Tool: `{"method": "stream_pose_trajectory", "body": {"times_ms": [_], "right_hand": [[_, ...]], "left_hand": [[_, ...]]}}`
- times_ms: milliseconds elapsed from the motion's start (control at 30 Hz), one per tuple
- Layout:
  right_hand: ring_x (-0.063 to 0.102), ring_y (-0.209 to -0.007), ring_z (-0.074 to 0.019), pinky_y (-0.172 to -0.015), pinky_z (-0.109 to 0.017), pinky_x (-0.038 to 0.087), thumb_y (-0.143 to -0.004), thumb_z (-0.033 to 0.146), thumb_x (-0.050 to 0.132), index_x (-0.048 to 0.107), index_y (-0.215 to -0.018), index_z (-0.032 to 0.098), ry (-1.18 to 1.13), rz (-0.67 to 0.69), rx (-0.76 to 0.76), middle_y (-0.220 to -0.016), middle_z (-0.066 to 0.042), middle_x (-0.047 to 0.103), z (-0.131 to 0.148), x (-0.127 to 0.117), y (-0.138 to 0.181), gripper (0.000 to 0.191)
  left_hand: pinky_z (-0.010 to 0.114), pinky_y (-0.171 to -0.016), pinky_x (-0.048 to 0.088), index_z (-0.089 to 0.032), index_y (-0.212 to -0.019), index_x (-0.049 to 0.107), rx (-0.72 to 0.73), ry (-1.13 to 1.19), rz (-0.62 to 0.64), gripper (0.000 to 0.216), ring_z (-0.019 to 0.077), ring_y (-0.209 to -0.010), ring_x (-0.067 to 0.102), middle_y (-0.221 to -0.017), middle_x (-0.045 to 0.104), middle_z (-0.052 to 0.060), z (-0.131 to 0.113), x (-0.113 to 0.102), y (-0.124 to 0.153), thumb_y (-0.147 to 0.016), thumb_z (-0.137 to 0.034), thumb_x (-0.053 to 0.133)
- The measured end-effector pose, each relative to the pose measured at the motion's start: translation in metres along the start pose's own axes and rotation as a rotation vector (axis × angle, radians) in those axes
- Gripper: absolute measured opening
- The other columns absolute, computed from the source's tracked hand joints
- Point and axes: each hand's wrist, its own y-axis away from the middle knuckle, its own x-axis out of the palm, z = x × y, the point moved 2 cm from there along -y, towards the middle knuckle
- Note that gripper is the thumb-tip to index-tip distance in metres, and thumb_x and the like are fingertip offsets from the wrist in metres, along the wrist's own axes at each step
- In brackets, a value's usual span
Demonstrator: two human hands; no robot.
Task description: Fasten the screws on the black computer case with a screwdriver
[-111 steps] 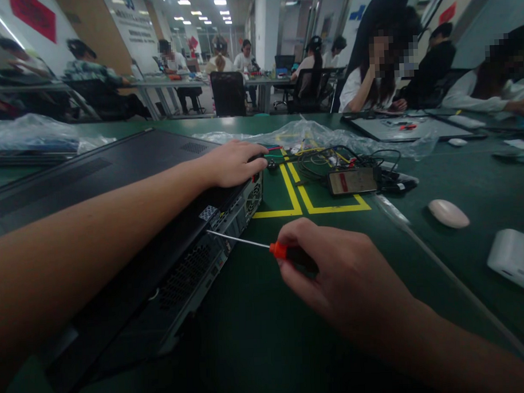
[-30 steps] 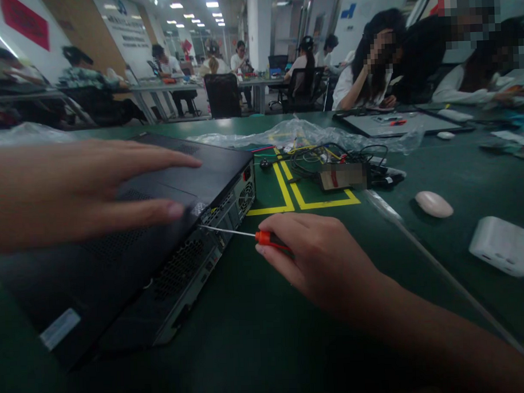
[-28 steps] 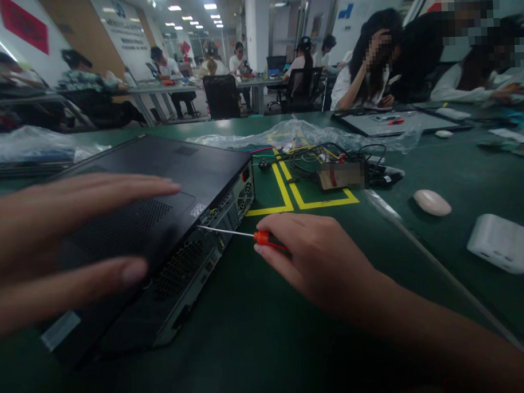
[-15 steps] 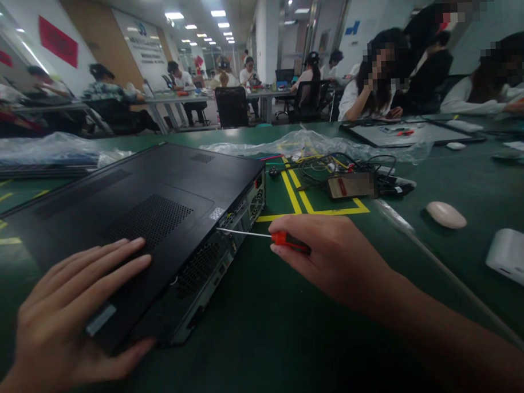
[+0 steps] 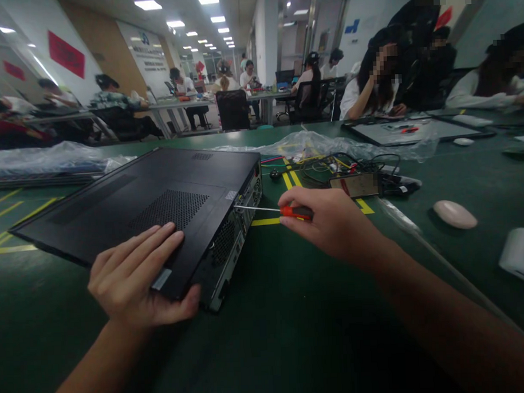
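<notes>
A black desktop computer case (image 5: 116, 204) lies on its side on the green table, its metal rear panel turned to the right. My left hand (image 5: 133, 275) grips its near corner, fingers on the vented top face and thumb against the rear edge. In my right hand (image 5: 327, 220) is a screwdriver (image 5: 296, 212) with a red and black handle, held by thumb and fingers. Its thin shaft points left, and the tip meets the upper rear edge of the case. Whether a screw sits at the tip is too small to tell.
Behind the case lies clear plastic wrap (image 5: 303, 140). Tangled cables (image 5: 316, 163) and a power adapter (image 5: 358, 184) are at the back right. A pale mouse (image 5: 455, 214), a white object (image 5: 522, 253) and a plastic-wrapped strip (image 5: 400, 216) lie at right. People sit beyond the table.
The near end of the case has swung away from me and to the right. My left hand has moved right and up with its corner. The screwdriver's tip stays at the rear edge.
</notes>
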Motion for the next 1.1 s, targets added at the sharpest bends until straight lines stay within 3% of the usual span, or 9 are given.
{"method": "stream_pose_trajectory", "body": {"times_ms": [100, 200, 367, 433, 500, 600, 767, 933, 1100], "right_hand": [[0.069, -0.076, -0.0209, -0.074, -0.032, 0.043, -0.09, 0.026, 0.078, 0.072, -0.102, 0.022, -0.069, -0.058, 0.066, -0.084, -0.002, 0.078, -0.023, 0.001, -0.015, 0.014], [0.064, -0.071, -0.0182, -0.072, -0.031, 0.042, -0.084, 0.027, 0.081, 0.065, -0.095, 0.023, -0.172, -0.07, 0.107, -0.078, 0.002, 0.072, -0.042, 0.006, -0.024, 0.019], [0.061, -0.072, -0.0169, -0.073, -0.032, 0.041, -0.078, 0.023, 0.076, 0.059, -0.093, 0.024, -0.28, 0.001, 0.147, -0.078, 0.003, 0.068, -0.061, 0.018, -0.026, 0.023], [0.059, -0.071, -0.0167, -0.073, -0.033, 0.041, -0.08, 0.025, 0.075, 0.058, -0.093, 0.024, -0.295, 0.016, 0.149, -0.076, 0.003, 0.066, -0.063, 0.02, -0.026, 0.021], [0.056, -0.071, -0.0166, -0.073, -0.034, 0.04, -0.081, 0.026, 0.073, 0.057, -0.093, 0.025, -0.287, 0.032, 0.145, -0.075, 0.004, 0.064, -0.062, 0.017, -0.027, 0.02], [0.055, -0.072, -0.0168, -0.073, -0.034, 0.039, -0.081, 0.024, 0.071, 0.057, -0.093, 0.025, -0.235, 0.06, 0.125, -0.075, 0.003, 0.062, -0.056, 0.007, -0.031, 0.019], [0.057, -0.077, -0.0183, -0.075, -0.034, 0.039, -0.08, 0.021, 0.073, 0.059, -0.092, 0.024, -0.17, 0.081, 0.12, -0.08, 0.001, 0.063, -0.051, -0.003, -0.037, 0.019], [0.056, -0.075, -0.0179, -0.074, -0.034, 0.039, -0.084, 0.028, 0.074, 0.056, -0.095, 0.025, -0.222, 0.13, 0.145, -0.079, 0.002, 0.063, -0.057, 0.005, -0.033, 0.021], [0.056, -0.072, -0.017, -0.072, -0.033, 0.039, -0.083, 0.024, 0.072, 0.057, -0.097, 0.025, -0.238, 0.109, 0.144, -0.076, 0.003, 0.063, -0.058, 0.007, -0.027, 0.02]], "left_hand": [[0.065, -0.091, 0.059, -0.039, -0.167, 0.053, -0.047, -0.055, -0.033, 0.086, 0.0465, -0.12, 0.081, -0.135, 0.084, 0.014, -0.014, 0.017, -0.014, -0.086, -0.061, 0.069], [0.068, -0.101, 0.056, -0.039, -0.165, 0.054, -0.142, -0.064, 0.056, 0.08, 0.0464, -0.128, 0.077, -0.143, 0.08, 0.013, -0.023, 0.022, -0.024, -0.089, -0.06, 0.071], [0.077, -0.099, 0.055, -0.046, -0.146, 0.073, -0.256, 0.069, 0.458, 0.071, 0.0522, -0.134, 0.07, -0.152, 0.075, 0.008, -0.015, 0.002, -0.059, -0.085, -0.079, 0.06], [0.073, -0.1, 0.059, -0.051, -0.127, 0.081, -0.313, 0.201, 0.567, 0.065, 0.0472, -0.129, 0.074, -0.139, 0.082, 0.001, -0.004, -0.004, -0.089, -0.085, -0.087, 0.047], [0.065, -0.106, 0.06, -0.049, -0.121, 0.082, -0.357, 0.266, 0.672, 0.067, 0.0403, -0.126, 0.077, -0.133, 0.084, -0.002, 0.007, 0.002, -0.127, -0.09, -0.088, 0.038], [0.055, -0.096, 0.062, -0.033, -0.128, 0.081, -0.294, 0.159, 0.704, 0.072, 0.0372, -0.114, 0.079, -0.129, 0.084, 0.007, 0.02, 0.033, -0.195, -0.087, -0.083, 0.05], [0.054, -0.11, 0.057, -0.02, -0.142, 0.076, -0.151, -0.041, 0.805, 0.065, 0.0373, -0.124, 0.075, -0.136, 0.081, 0.014, 0.027, 0.12, -0.269, -0.099, -0.064, 0.055], [0.046, -0.123, 0.05, -0.019, -0.163, 0.061, -0.115, -0.052, 0.91, 0.073, 0.0365, -0.149, 0.064, -0.162, 0.067, 0.014, 0.034, 0.188, -0.269, -0.106, -0.062, 0.045], [0.041, -0.132, 0.041, -0.021, -0.165, 0.058, -0.142, 0.075, 0.888, 0.073, 0.0313, -0.159, 0.055, -0.171, 0.06, 0.011, 0.042, 0.217, -0.247, -0.11, -0.06, 0.03]]}}
